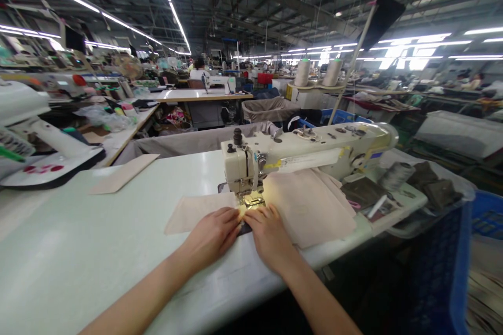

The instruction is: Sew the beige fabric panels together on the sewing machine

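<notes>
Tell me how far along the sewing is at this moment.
Done: hard to judge. No finished seam shows, though one loose panel lies apart at the far left of the table. In hand: the left hand and right hand press flat on a cloth piece at the foot of the sewing machine. Left: probably the cloth stack right of the foot.

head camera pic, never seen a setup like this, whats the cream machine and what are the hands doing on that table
This single picture comes from a camera worn on the person's head, looking down at their bare hands. The cream machine is an industrial sewing machine on a pale table. The left hand and right hand lie flat, side by side, pressing beige fabric just before the presser foot; neither holds anything. More beige pieces lie stacked on the right, and one loose piece lies farther left.
</notes>
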The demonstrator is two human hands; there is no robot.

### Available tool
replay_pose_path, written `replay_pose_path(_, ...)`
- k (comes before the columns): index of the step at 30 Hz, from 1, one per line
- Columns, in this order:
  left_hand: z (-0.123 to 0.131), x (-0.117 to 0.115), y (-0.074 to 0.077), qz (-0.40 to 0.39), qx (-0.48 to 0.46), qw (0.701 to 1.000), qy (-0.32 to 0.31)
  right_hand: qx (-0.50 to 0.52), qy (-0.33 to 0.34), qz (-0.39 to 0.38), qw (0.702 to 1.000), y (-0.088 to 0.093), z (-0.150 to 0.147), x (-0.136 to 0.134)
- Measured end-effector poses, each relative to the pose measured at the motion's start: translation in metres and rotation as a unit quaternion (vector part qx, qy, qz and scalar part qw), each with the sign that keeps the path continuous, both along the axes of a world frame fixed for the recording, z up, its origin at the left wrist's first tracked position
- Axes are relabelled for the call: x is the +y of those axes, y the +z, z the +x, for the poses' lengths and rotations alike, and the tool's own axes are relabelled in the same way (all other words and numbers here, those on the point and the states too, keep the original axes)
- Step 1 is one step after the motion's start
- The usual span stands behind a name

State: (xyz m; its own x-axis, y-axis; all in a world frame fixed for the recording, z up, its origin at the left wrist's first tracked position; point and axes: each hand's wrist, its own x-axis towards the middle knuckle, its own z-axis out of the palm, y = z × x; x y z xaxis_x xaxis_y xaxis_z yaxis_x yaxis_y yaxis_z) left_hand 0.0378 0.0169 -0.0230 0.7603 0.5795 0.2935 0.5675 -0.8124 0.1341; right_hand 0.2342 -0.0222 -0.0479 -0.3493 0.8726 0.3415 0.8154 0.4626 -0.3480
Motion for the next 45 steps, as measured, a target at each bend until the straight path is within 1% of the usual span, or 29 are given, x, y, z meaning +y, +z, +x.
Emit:
replay_pose_path(3,-0.001,0.011,0.003,-0.011,-0.016,1.000,0.005,-0.009,-0.003,0.005,1.000,0.001,-0.002,0.011)
replay_pose_path(5,-0.002,0.019,0.004,-0.016,-0.009,1.000,0.008,-0.010,-0.008,0.007,1.000,0.002,-0.002,0.015)
replay_pose_path(10,-0.004,0.032,0.005,-0.013,0.015,1.000,0.016,-0.008,-0.004,0.003,1.000,0.006,-0.001,0.014)
replay_pose_path(13,-0.005,0.032,0.003,-0.004,0.004,1.000,0.025,0.010,-0.004,0.006,1.000,0.005,0.000,0.006)
replay_pose_path(17,-0.007,0.029,-0.002,0.009,-0.012,1.000,0.026,0.030,0.000,0.017,0.999,-0.003,0.000,-0.004)
replay_pose_path(22,-0.007,0.029,0.000,0.006,-0.001,1.000,0.017,0.037,-0.001,0.023,0.999,-0.012,-0.002,-0.008)
replay_pose_path(27,-0.007,0.032,0.002,-0.004,-0.005,1.000,0.008,0.021,-0.005,0.025,0.999,-0.011,-0.002,-0.007)
replay_pose_path(31,-0.011,0.035,0.003,-0.006,0.006,1.000,0.023,0.036,-0.004,0.020,0.999,-0.010,-0.002,-0.008)
replay_pose_path(34,-0.014,0.028,0.006,-0.019,0.003,0.999,0.044,0.060,-0.002,0.031,0.998,-0.009,-0.001,-0.010)
replay_pose_path(36,-0.013,0.016,0.008,-0.025,-0.003,0.999,0.046,0.073,-0.007,0.044,0.996,-0.008,0.000,-0.014)
replay_pose_path(38,-0.010,0.000,0.009,-0.027,-0.007,0.999,0.029,0.078,-0.007,0.051,0.996,-0.005,0.001,-0.020)
replay_pose_path(41,-0.004,-0.024,0.007,-0.020,-0.002,1.000,-0.008,0.081,0.004,0.045,0.996,-0.001,0.005,-0.030)
replay_pose_path(43,-0.002,-0.033,0.003,-0.003,0.010,1.000,-0.017,0.083,0.012,0.041,0.996,0.000,0.008,-0.037)
replay_pose_path(45,-0.002,-0.038,-0.001,0.013,0.024,1.000,-0.014,0.084,0.016,0.041,0.996,-0.001,0.011,-0.042)
